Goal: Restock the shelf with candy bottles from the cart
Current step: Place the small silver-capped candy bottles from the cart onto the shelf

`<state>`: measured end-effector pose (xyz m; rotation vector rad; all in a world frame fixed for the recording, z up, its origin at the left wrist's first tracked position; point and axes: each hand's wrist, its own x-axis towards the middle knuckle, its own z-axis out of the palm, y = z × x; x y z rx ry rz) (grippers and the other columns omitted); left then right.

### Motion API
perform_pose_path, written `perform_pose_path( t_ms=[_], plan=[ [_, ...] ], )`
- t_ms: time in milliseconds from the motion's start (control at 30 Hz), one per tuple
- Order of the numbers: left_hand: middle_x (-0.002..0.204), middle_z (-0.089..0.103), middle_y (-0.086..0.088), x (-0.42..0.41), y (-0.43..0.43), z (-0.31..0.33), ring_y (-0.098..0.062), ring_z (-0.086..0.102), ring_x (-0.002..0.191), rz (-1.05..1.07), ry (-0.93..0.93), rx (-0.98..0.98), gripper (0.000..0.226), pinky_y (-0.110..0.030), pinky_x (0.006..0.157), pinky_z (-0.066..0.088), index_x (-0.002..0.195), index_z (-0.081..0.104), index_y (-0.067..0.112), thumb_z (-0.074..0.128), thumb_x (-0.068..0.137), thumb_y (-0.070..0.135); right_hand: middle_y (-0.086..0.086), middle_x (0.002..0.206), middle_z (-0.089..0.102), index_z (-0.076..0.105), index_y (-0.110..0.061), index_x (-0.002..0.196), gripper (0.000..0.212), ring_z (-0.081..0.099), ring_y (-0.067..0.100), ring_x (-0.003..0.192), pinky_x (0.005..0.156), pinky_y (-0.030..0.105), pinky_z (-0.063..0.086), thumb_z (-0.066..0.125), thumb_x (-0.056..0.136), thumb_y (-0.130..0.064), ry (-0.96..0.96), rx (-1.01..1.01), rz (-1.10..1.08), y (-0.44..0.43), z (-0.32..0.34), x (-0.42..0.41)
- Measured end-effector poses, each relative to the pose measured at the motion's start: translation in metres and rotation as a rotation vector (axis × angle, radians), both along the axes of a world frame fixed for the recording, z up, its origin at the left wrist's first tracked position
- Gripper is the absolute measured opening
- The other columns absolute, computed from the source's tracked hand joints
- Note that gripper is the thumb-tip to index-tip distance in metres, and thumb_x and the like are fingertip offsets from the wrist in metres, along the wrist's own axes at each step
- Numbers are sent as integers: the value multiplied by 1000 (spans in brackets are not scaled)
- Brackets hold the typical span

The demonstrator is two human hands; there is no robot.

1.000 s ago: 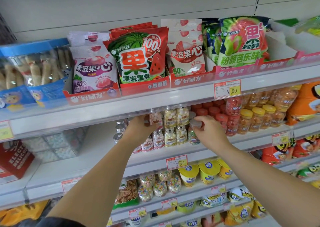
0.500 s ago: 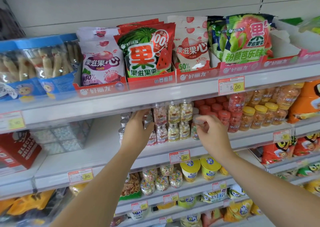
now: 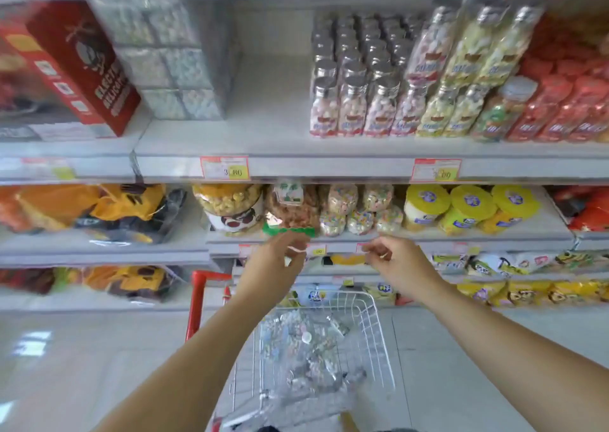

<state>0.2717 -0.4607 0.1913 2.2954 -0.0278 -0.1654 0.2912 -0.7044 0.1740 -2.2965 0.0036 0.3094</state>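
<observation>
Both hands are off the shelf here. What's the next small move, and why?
Probably lower the right hand into the cart to grip a candy bottle. Both it and the left hand look empty and hover above the cart, where bottles lie, and the shelf has bare room left of the silver-capped bottles.
</observation>
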Motion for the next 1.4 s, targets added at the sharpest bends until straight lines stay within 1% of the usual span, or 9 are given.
perform_pose_path(
  t_ms=[333, 467, 600, 733, 1100, 1167, 1233, 1333, 1400],
  plan=[
    [97, 69, 16, -106, 75, -172, 4, 63, 82, 124, 419, -21, 26, -1, 68, 41, 113, 67, 28, 60, 93, 12, -2, 107, 67, 68, -19, 115, 25, 61, 14, 90, 72, 25, 46, 65, 92, -28, 566, -252, 113, 27, -183, -64],
    [102, 66, 16, -116, 55, -249, -1, 63, 84, 86, 579, -33, 24, -5, 65, 41, 117, 64, 29, 60, 94, 19, 0, 110, 65, 67, -17, 110, 18, 62, 17, 92, 70, 28, 48, 60, 95, -25, 661, -286, 141, 35, -250, -85],
    [123, 61, 5, -121, 32, -324, -15, 61, 103, 54, 789, 31, 36, -26, 87, 49, 131, 56, 28, 60, 95, 29, -3, 108, 64, 65, -22, 100, 8, 63, 19, 95, 80, 29, 50, 60, 96, -27, 765, -335, 238, 38, -312, -98],
    [131, 52, -7, -119, 20, -383, -21, 58, 108, 26, 882, 150, 41, -29, 90, 45, 138, 49, 27, 56, 98, 29, 5, 133, 59, 60, -17, 130, 34, 58, 21, 117, 89, 24, 46, 53, 98, -23, 887, -449, 485, 42, -366, -95],
    [142, 40, -8, -130, 6, -453, -8, 55, 66, -70, 930, 130, 45, -23, 77, 52, 139, 48, 36, 55, 97, 22, 1, 152, 44, 37, -58, 140, 64, 38, 31, 137, 110, 47, 33, 54, 87, -27, 907, -554, 713, 44, -425, -98],
    [143, 37, -9, -127, 6, -454, -6, 56, 70, -67, 916, 136, 47, -23, 81, 53, 140, 47, 36, 57, 96, 23, -1, 135, 57, 43, -54, 137, 55, 49, 27, 124, 100, 39, 43, 56, 90, -28, 895, -459, 645, 42, -415, -94],
    [136, 40, -7, -122, 5, -452, -6, 57, 68, -53, 892, 134, 42, -23, 78, 55, 136, 49, 36, 57, 97, 23, -13, 102, 60, 50, -46, 125, 37, 60, 14, 83, 70, 27, 47, 59, 93, -30, 884, -275, 510, 38, -402, -90],
    [112, 45, -3, -113, 4, -446, -11, 57, 61, -68, 823, 189, 29, -23, 56, 52, 127, 48, 38, 45, 103, 23, -13, 79, 44, 48, -34, 112, 23, 42, 2, 57, 55, 22, 35, 61, 95, -27, 809, -84, 349, 28, -383, -81],
    [105, 45, -2, -108, 5, -436, -17, 60, 67, -123, 798, 244, 24, -31, 62, 56, 127, 43, 37, 35, 106, 29, -5, 72, 31, 47, -31, 107, 19, 30, 6, 52, 52, 22, 30, 60, 96, -22, 762, -5, 277, 23, -367, -73]
  ],
)
